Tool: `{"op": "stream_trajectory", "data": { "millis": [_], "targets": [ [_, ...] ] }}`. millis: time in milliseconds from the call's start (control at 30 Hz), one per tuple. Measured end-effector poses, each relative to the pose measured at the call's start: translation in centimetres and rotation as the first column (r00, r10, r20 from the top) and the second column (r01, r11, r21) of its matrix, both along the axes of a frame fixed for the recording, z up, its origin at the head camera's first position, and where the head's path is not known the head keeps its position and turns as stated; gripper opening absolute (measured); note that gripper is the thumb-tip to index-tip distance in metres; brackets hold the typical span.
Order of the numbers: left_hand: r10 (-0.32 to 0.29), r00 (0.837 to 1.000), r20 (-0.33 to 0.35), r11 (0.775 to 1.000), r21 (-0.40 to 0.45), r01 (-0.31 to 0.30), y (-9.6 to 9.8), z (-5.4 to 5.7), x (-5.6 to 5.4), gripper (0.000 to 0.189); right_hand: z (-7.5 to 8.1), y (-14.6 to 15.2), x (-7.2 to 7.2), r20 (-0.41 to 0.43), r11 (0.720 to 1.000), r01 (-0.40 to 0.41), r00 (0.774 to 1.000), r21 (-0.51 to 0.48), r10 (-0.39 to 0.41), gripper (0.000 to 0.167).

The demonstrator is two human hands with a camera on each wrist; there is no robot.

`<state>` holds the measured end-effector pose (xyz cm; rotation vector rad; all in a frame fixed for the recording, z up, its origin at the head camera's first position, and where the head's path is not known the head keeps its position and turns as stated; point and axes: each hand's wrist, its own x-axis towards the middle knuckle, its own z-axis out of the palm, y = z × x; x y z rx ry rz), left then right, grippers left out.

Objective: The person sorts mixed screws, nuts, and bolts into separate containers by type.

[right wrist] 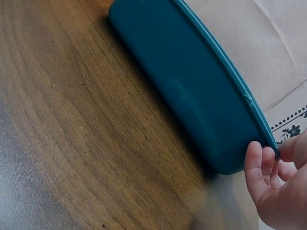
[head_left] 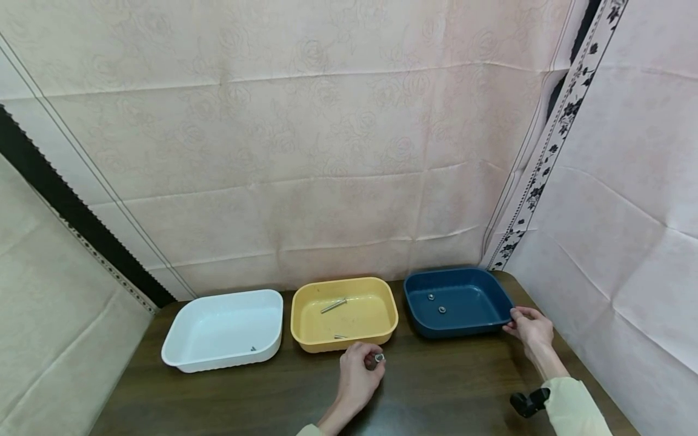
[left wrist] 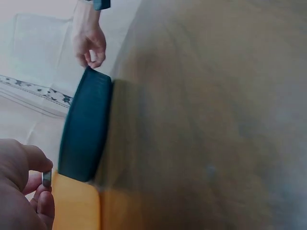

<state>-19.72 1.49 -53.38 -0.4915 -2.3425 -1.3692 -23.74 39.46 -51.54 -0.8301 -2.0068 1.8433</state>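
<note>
Between thumb and fingers of my left hand (head_left: 357, 374) is a small metal nut (head_left: 379, 358), held just in front of the yellow tray. The left wrist view shows the nut (left wrist: 46, 178) edge-on at the fingertips. My right hand (head_left: 533, 333) pinches the right end of the blue tray (head_left: 452, 332) at its rim. In the right wrist view the thumb is over that rim and the fingers (right wrist: 254, 165) lie against the outer wall. Two small nuts (head_left: 442, 309) lie apart inside the blue tray.
The yellow tray (head_left: 343, 346) stands in the middle with a long bolt (head_left: 334, 305) and a smaller metal piece (head_left: 340, 336) inside. To its left, a white tray (head_left: 223, 327) contains a tiny screw (head_left: 253, 349). Cloth walls (head_left: 327, 151) enclose the brown table (head_left: 218, 399) behind and at both sides.
</note>
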Motion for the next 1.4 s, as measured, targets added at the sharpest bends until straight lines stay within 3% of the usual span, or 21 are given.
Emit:
{"op": "stream_trajectory", "data": {
  "millis": [233, 433, 867, 1100, 1400],
  "targets": [
    [-0.037, 0.998, -0.046, 0.998, 0.042, 0.039, 1.7, 1.8, -0.9, 0.018, -0.3, 0.1, 0.0, -0.029, 1.000, 0.029, 0.999, -0.012, -0.029, 0.027],
    [-0.065, 0.995, -0.078, 0.996, 0.053, 0.069, 3.2, 3.0, -1.7, 0.017, 0.0, -0.1, 0.0, -0.040, 0.998, 0.032, 0.999, -0.062, -0.034, 0.029],
    [-0.103, 0.995, 0.002, 0.995, 0.016, 0.103, 7.5, 5.6, -4.3, 0.011, 0.3, -0.1, 0.0, -0.051, 0.989, 0.014, 0.998, -0.148, -0.022, 0.032],
    [-0.129, 0.986, 0.105, 0.992, 0.007, 0.129, 9.3, 5.7, -5.4, 0.011, 0.2, -0.1, 0.1, -0.059, 0.988, 0.004, 0.998, -0.155, -0.014, 0.031],
    [-0.081, 0.993, 0.088, 0.995, -0.043, 0.085, 10.9, 4.9, -6.3, 0.011, 0.2, -0.1, -0.1, -0.054, 0.989, 0.022, 0.998, -0.149, -0.030, 0.032]
  ]
}}
